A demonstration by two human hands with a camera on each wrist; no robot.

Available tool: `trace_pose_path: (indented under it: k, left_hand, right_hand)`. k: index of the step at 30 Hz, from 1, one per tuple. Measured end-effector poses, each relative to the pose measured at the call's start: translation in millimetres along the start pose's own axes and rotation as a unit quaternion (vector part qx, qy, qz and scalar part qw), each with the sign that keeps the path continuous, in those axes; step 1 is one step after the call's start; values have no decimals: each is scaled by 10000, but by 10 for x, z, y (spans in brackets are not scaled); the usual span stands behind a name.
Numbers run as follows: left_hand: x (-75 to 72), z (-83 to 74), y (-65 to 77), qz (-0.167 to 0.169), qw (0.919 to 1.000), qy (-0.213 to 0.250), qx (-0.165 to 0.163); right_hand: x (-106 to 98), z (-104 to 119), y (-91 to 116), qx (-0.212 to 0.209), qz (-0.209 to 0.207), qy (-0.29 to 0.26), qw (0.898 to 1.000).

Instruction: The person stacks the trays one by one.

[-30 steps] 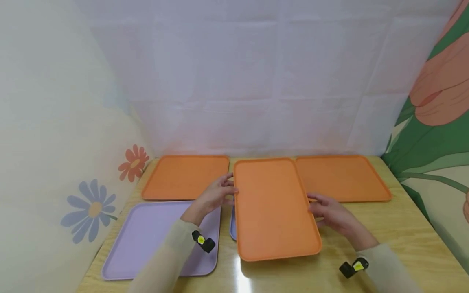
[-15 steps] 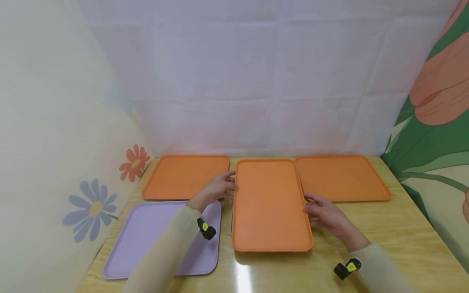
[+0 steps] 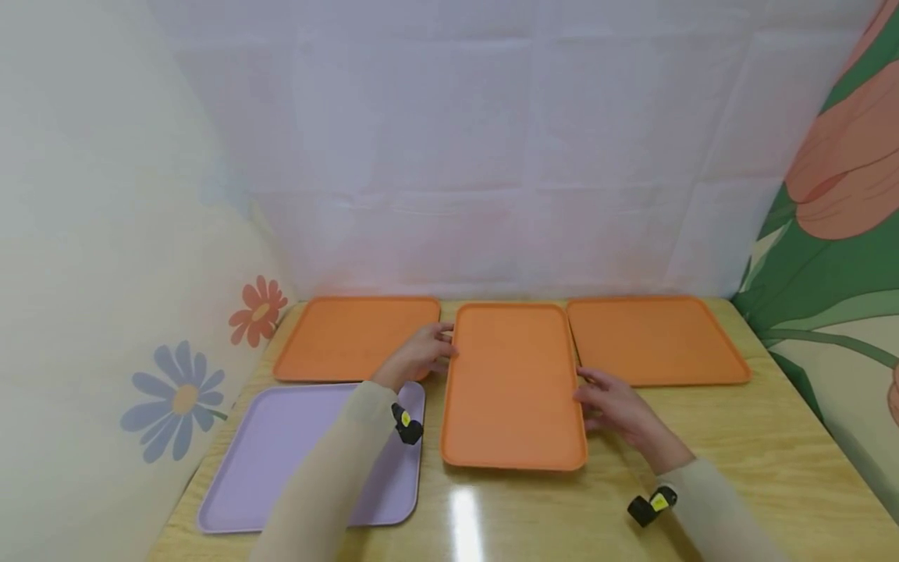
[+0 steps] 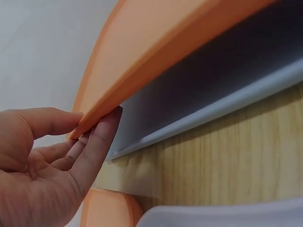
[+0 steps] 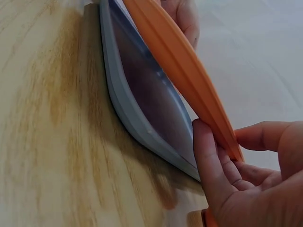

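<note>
Both hands hold an orange rectangular tray (image 3: pixel 516 382) lengthwise in the middle of the head view. My left hand (image 3: pixel 419 351) pinches its left rim, thumb on top and fingers beneath, as the left wrist view shows. On the opposite rim, my right hand (image 3: pixel 621 406) has the same kind of pinch. Below it lies a bluish-grey tray (image 5: pixel 118 101) on the table, seen in both wrist views; a gap separates the two trays there. From the head view that lower tray is hidden by the orange one.
A lavender tray (image 3: pixel 267 445) lies front left, partly under my left forearm. Behind it is an orange tray (image 3: pixel 358 336), and another orange tray (image 3: pixel 656 339) lies back right. White cloth (image 3: pixel 492 156) hangs behind the wooden table (image 3: pixel 730 453); painted walls flank it.
The held orange tray has come down and shifted slightly left at its near end, squaring up over the lower tray, whose blue edge was visible earlier. The right hand moved left with it.
</note>
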State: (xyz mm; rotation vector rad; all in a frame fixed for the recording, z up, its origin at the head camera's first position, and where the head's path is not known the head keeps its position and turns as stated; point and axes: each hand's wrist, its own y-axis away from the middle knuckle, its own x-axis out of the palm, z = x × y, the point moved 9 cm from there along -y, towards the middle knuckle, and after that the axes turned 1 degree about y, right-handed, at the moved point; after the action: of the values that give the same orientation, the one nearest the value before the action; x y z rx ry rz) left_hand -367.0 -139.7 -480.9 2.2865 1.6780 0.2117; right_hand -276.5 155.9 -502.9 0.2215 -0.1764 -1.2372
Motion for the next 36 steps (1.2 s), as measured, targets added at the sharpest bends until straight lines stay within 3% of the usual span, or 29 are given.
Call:
trace_pose_path:
  k: [10, 22, 26, 27, 30, 33, 34, 36]
  left_hand:
    - [-21, -24, -151, -133, 9982, -588, 49]
    - [-15, -60, -232, -301, 9924, -1192, 24]
    - [-58, 8, -322, -315, 9899, -1383, -1]
    - [-104, 77, -428, -207, 9912, -1296, 187]
    - [-123, 122, -476, -161, 9923, -1208, 203]
    - [-95, 97, -437, -181, 9929, -1156, 197]
    - [-50, 29, -330, -312, 9917, -1247, 19]
    - [-34, -3, -292, -350, 9917, -1235, 55]
  right_hand:
    - [-29, 19, -110, -23, -238, 161, 9996]
    - [-63, 7, -181, 31, -348, 298, 9989]
    - [-69, 7, -192, 62, -392, 370, 9985]
    - [-69, 6, -194, 66, -393, 376, 9985]
    - [-69, -1, -205, 87, -393, 416, 9983]
    - [-63, -2, -213, 136, -400, 461, 9980]
    - [-67, -3, -215, 163, -434, 477, 9978]
    - [-66, 4, -214, 183, -464, 523, 9974]
